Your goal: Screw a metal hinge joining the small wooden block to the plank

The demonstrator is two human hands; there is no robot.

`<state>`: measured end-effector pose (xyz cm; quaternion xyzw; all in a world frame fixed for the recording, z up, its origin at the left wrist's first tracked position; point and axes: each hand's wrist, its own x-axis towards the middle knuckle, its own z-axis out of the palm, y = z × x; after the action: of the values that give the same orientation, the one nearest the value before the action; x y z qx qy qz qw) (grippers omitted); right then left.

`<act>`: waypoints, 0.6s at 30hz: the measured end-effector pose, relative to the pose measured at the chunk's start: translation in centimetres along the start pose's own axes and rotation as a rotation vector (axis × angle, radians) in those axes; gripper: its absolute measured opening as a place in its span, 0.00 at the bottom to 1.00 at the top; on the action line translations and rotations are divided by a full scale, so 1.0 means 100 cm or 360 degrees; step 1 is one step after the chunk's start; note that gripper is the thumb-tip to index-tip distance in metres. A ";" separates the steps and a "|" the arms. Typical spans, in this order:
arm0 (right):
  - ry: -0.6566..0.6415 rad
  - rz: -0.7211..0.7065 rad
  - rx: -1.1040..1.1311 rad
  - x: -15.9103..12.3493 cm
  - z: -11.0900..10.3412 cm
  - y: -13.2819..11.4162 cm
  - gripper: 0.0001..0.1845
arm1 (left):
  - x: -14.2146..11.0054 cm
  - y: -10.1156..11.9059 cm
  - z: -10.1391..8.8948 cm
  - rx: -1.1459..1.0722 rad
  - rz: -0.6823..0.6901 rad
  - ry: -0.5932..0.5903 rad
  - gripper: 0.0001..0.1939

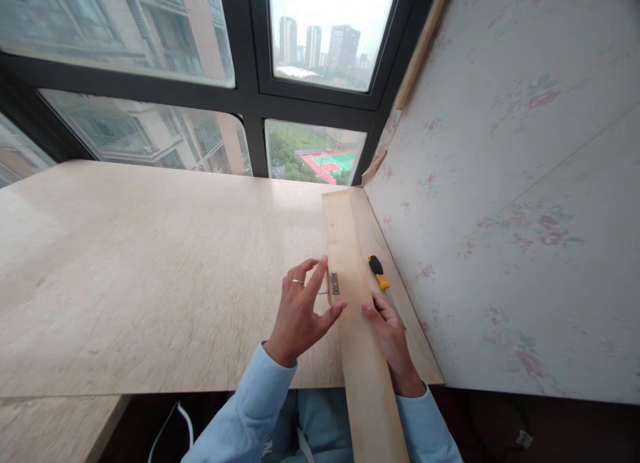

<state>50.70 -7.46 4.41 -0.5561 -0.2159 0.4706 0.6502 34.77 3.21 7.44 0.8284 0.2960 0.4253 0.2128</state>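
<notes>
A long, pale wooden board [367, 363] runs from near the window down over the sill's front edge toward my lap. A small metal plate with screw holes [335, 283], resembling a hinge leaf, lies at its left edge. My left hand [303, 309] is open around that plate, index fingertip at the board's edge above it and thumb over the board below it. Beside the plate a thin piece sticks out to the left, too small to make out. My right hand [393, 336] grips the board's right edge, thumb on top and fingers curled at the side.
A yellow and black screwdriver [383, 279] lies right of the board, close to the floral-papered wall [500, 216]. The marble-patterned sill [150, 269] extends left, with dark-framed windows [250, 103] behind. A white cable [185, 419] hangs below the front edge.
</notes>
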 end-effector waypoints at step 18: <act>-0.0108 0.0022 0.0134 -0.006 0.013 -0.004 0.22 | 0.008 -0.016 0.004 -0.0046 0.0247 -0.0294 0.45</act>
<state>49.54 -7.26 5.32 -0.5135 -0.2139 0.5024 0.6619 35.01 4.89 6.76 0.8813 0.2040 0.3665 0.2177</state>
